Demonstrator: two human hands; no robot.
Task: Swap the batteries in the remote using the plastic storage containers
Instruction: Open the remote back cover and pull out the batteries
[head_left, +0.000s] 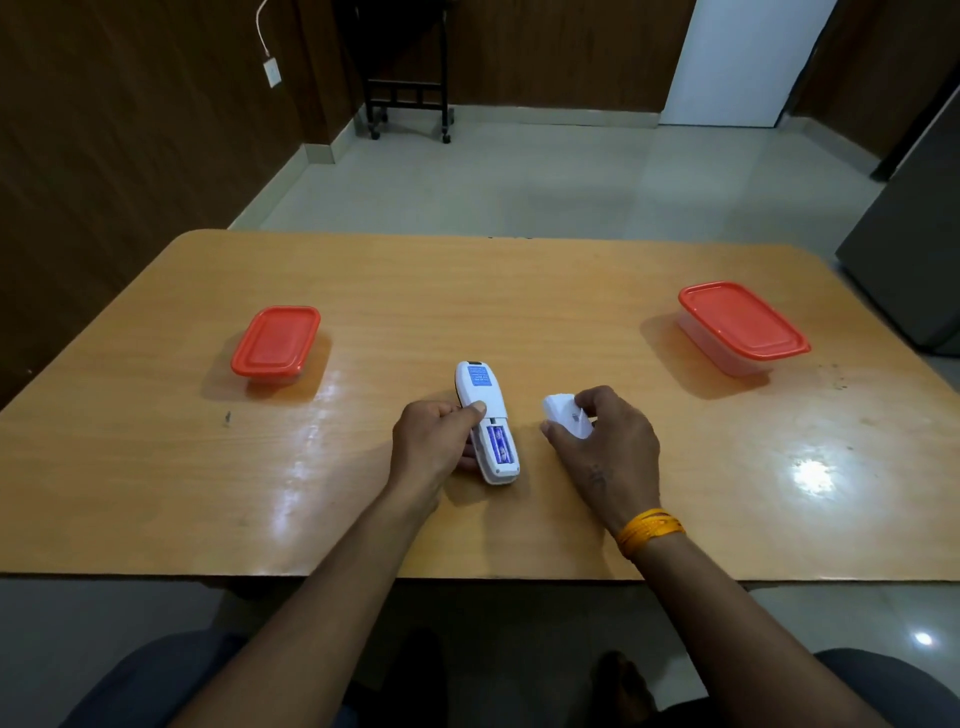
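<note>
Both forearms reach forward; the left hand (434, 441) is curled closed with thumb on top, the right hand (605, 439) pinches palm-down.

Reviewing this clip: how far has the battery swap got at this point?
Early stage. Done: the battery cover is off the remote, held by the right hand, and the compartment is open. In hand: the left hand steadies the remote on the table, with the batteries still seated inside. Left: pulling them out, using the left container and right container, both still lidded, fitting replacements and refitting the cover.
</note>
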